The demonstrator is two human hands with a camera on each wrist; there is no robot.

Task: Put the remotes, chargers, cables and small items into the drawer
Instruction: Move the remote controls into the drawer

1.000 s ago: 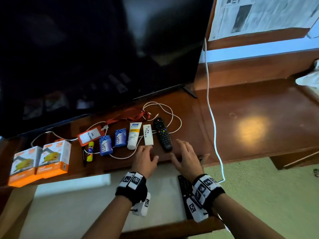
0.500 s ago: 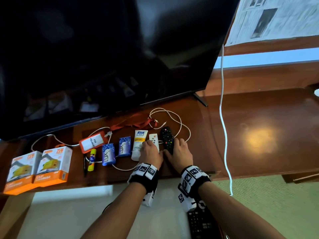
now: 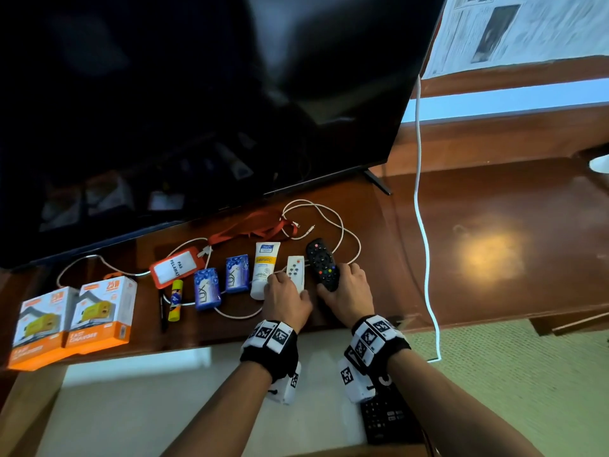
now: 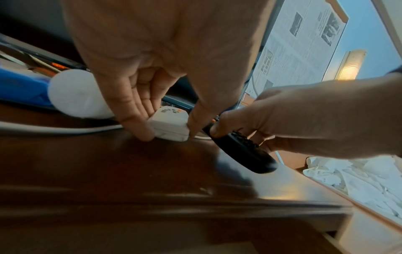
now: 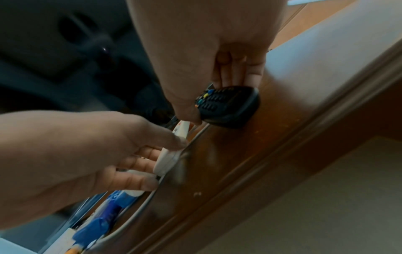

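My left hand (image 3: 286, 291) pinches the small white remote (image 3: 295, 271) between thumb and fingers on the dark wooden desk (image 3: 478, 291); the left wrist view shows the white remote (image 4: 169, 124) still lying on the wood. My right hand (image 3: 346, 288) grips the black remote (image 3: 322, 263), whose near end (image 4: 245, 151) is tilted up off the desk. The black remote (image 5: 228, 104) is held at its sides by thumb and fingers. The open drawer (image 3: 197, 407) lies below the desk edge, with another black remote (image 3: 389, 417) inside at its right.
Left of the hands lie a white cream tube (image 3: 264, 268), two blue packets (image 3: 206, 288), a glue stick (image 3: 175, 300), an orange badge holder (image 3: 174, 267), white cables (image 3: 342, 235) and two orange charger boxes (image 3: 99, 315). A television (image 3: 197, 110) stands behind. A white cord (image 3: 423, 225) hangs at right.
Both hands have moved forward from the desk edge onto the two remotes and closed on them. The black remote's near end has come up off the desk.
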